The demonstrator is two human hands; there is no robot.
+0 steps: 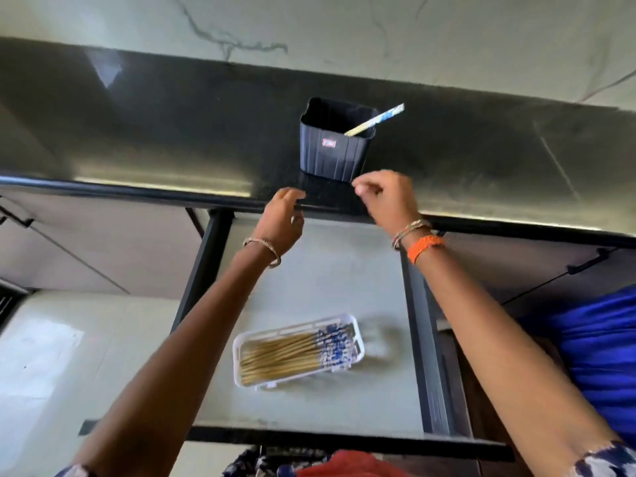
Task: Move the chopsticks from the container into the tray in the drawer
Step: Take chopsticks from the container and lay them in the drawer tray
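A black ribbed container (329, 153) stands on the dark countertop near its front edge. One chopstick (377, 119) with a blue-patterned end leans out of it to the right. Below, the open drawer (320, 280) holds a white tray (358, 330) filled with several bamboo chopsticks (292, 354), blue ends to the right. My left hand (284, 215) rests on the counter's front edge, fingers curled over it. My right hand (387, 197) hovers just in front of the container's lower right corner, fingers loosely curled, nothing seen in it.
The dark countertop (137, 132) runs left and right, with a pale marble wall (344, 36) behind. Cabinet fronts with black handles (586, 261) flank the drawer. Blue cloth (599, 342) lies at the right.
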